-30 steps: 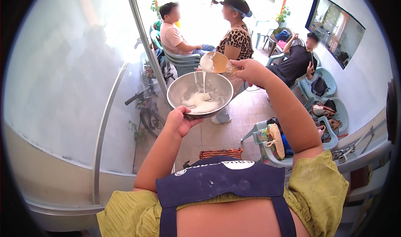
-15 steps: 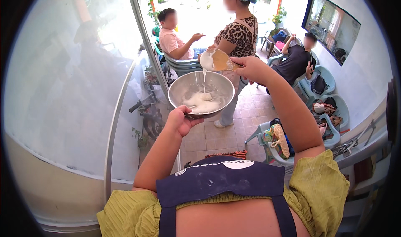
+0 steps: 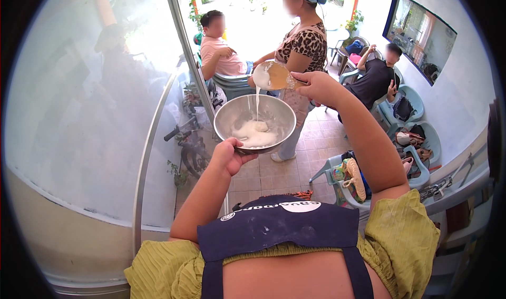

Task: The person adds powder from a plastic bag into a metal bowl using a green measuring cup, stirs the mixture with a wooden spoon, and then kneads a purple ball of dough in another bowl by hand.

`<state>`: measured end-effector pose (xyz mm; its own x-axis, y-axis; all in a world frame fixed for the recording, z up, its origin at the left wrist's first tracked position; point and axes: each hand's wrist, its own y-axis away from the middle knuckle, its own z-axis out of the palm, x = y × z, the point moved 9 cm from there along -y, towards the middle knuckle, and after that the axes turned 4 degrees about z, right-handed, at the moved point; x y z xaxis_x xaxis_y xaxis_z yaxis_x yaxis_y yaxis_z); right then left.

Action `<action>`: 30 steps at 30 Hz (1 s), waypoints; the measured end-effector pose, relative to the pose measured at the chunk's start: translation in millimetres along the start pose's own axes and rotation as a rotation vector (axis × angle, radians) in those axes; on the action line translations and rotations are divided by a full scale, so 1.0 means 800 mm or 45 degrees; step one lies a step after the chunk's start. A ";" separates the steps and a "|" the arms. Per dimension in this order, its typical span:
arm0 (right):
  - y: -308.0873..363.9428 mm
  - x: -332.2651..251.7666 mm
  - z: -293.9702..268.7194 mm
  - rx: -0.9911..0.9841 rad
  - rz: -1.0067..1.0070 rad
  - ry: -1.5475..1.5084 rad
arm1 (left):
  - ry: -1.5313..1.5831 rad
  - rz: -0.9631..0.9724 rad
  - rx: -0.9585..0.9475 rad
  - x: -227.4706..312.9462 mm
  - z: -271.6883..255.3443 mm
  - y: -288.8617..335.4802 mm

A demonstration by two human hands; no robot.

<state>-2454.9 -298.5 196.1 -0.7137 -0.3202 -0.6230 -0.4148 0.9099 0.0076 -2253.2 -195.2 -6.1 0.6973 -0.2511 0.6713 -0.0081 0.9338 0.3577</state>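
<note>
My left hand (image 3: 230,155) grips the near rim of a round metal mixing bowl (image 3: 229,113), fingers curled at its edge and underside. The bowl is held up in front of me, tilted toward me. White batter (image 3: 255,134) lies in its bottom with a lump in the middle. My right hand (image 3: 320,87) is closed on the handle of a wooden spoon (image 3: 280,78), held above the bowl's far rim. White batter coats the spoon's left end, and a thin stream runs from it into the bowl.
Beyond the bowl a person in a leopard-print top (image 3: 311,46) stands, and a person in pink (image 3: 229,62) sits at left. Another in black (image 3: 371,77) sits at right. Plastic chairs (image 3: 416,101) with bags line the right wall. A metal-framed glass panel (image 3: 150,141) stands at left.
The bowl and my left hand have dropped slightly, with the spoon held in about the same place. Batter still streams down. The seated person in pink has drawn an arm in.
</note>
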 end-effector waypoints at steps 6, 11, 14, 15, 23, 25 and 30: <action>-0.001 0.002 0.003 0.008 0.009 0.008 | 0.005 -0.044 0.023 -0.014 -0.008 -0.005; 0.003 0.004 0.005 -0.029 0.045 0.029 | -0.003 -0.045 0.030 -0.015 -0.010 -0.003; 0.001 0.008 0.004 -0.025 0.024 0.046 | -0.002 -0.034 0.023 -0.015 -0.009 -0.002; 0.000 0.009 0.004 -0.029 0.008 0.038 | 0.000 -0.027 0.023 -0.014 -0.008 -0.002; -0.002 0.009 0.017 -0.061 0.000 0.017 | -0.003 -0.045 0.043 -0.017 -0.020 0.005; -0.001 0.005 0.019 -0.054 -0.022 0.008 | -0.002 -0.052 0.044 -0.019 -0.023 0.008; 0.006 -0.001 0.027 -0.076 0.006 0.031 | 0.009 -0.030 0.038 -0.014 -0.032 0.021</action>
<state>-2444.0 -288.5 179.3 -0.7289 -0.3231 -0.6036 -0.4437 0.8943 0.0571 -2242.7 -170.3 -24.0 0.7026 -0.2710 0.6579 -0.0132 0.9195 0.3928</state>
